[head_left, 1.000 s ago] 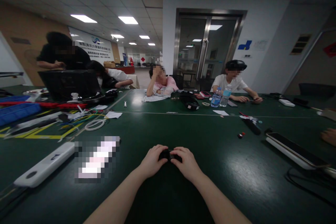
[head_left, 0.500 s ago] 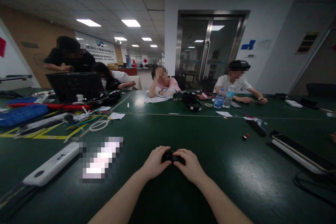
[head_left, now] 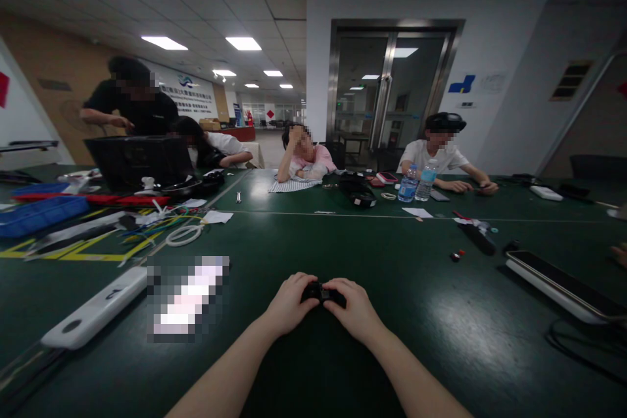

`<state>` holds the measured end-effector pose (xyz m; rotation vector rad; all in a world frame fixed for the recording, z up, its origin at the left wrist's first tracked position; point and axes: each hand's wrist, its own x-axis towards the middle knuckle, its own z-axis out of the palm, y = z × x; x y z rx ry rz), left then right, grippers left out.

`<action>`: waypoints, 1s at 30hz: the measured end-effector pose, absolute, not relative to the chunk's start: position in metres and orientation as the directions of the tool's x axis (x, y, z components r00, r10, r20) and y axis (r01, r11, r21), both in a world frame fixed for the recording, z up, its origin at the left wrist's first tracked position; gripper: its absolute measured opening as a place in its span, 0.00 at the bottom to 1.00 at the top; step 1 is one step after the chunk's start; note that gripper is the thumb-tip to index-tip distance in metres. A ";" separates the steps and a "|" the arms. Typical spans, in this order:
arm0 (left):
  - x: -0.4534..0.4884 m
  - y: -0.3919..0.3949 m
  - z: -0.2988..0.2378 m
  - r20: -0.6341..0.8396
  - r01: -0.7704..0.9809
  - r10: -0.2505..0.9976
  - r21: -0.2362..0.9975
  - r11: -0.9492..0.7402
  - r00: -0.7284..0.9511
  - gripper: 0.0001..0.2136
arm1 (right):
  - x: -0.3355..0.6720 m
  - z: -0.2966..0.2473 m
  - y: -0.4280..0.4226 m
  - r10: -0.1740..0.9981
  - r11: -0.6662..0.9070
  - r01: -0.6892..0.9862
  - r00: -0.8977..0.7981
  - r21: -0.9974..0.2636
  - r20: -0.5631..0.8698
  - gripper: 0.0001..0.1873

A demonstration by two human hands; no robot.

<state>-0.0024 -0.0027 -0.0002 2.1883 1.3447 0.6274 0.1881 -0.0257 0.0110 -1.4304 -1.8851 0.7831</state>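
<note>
Close in front of me, over the green table (head_left: 255, 241), both hands are closed on one small black object (head_left: 321, 292). My left hand (head_left: 292, 302) grips its left end between thumb and fingers. The right end is pinched the same way by my right hand (head_left: 353, 307). Only a narrow middle part shows between my fingertips, so its exact kind cannot be made out. To the left of my hands lies a blurred-out bright flat rectangle (head_left: 191, 297).
A white bar-shaped device (head_left: 98, 307) lies at the left, near coiled white cable (head_left: 183, 235) and a blue tray (head_left: 44, 214). At the right are a phone-like slab (head_left: 563, 284) and black cable (head_left: 578, 346). Water bottles (head_left: 425, 181) and several people are across the table.
My hands and the black object stay in nearly the same place. At the far left, the standing person's head and hand have risen slightly.
</note>
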 end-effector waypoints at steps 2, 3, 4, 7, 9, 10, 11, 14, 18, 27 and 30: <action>-0.003 -0.003 0.000 0.134 0.676 0.903 0.621 -0.397 0.407 0.19 | 0.188 0.010 -0.026 0.964 0.255 0.574 -0.218 -0.778 0.155 0.15; -0.003 -0.002 -0.001 0.138 0.674 0.903 0.622 -0.399 0.407 0.18 | 0.189 0.010 -0.025 0.961 0.265 0.566 -0.221 -0.781 0.166 0.15; -0.003 -0.002 -0.001 0.141 0.671 0.902 0.624 -0.401 0.408 0.18 | 0.189 0.009 -0.025 0.959 0.271 0.560 -0.222 -0.783 0.173 0.14; -0.003 0.000 -0.003 0.152 0.665 0.897 0.623 -0.413 0.415 0.18 | 0.189 0.007 -0.023 0.954 0.291 0.567 -0.237 -0.770 0.186 0.14; -0.003 0.001 -0.004 0.162 0.662 0.894 0.620 -0.421 0.418 0.19 | 0.188 0.006 -0.022 0.947 0.312 0.588 -0.259 -0.746 0.192 0.13; -0.003 0.001 -0.005 0.167 0.660 0.893 0.620 -0.424 0.417 0.20 | 0.188 0.006 -0.021 0.944 0.320 0.599 -0.266 -0.734 0.194 0.13; -0.003 0.002 -0.007 0.172 0.658 0.893 0.621 -0.426 0.416 0.21 | 0.188 0.006 -0.021 0.943 0.323 0.609 -0.270 -0.724 0.194 0.13; -0.003 0.003 -0.010 0.186 0.655 0.894 0.623 -0.428 0.408 0.23 | 0.187 0.007 -0.021 0.944 0.321 0.630 -0.272 -0.708 0.187 0.13; -0.004 0.003 -0.009 0.181 0.663 0.886 0.604 -0.443 0.427 0.19 | 0.186 0.010 -0.022 0.947 0.308 0.650 -0.277 -0.694 0.161 0.13; -0.003 -0.002 -0.002 0.168 0.662 0.880 0.599 -0.449 0.444 0.21 | 0.186 0.007 -0.020 0.957 0.278 0.653 -0.251 -0.704 0.145 0.11; -0.003 -0.002 -0.003 0.171 0.665 0.876 0.590 -0.458 0.451 0.19 | 0.187 0.005 -0.019 0.956 0.283 0.634 -0.248 -0.720 0.157 0.11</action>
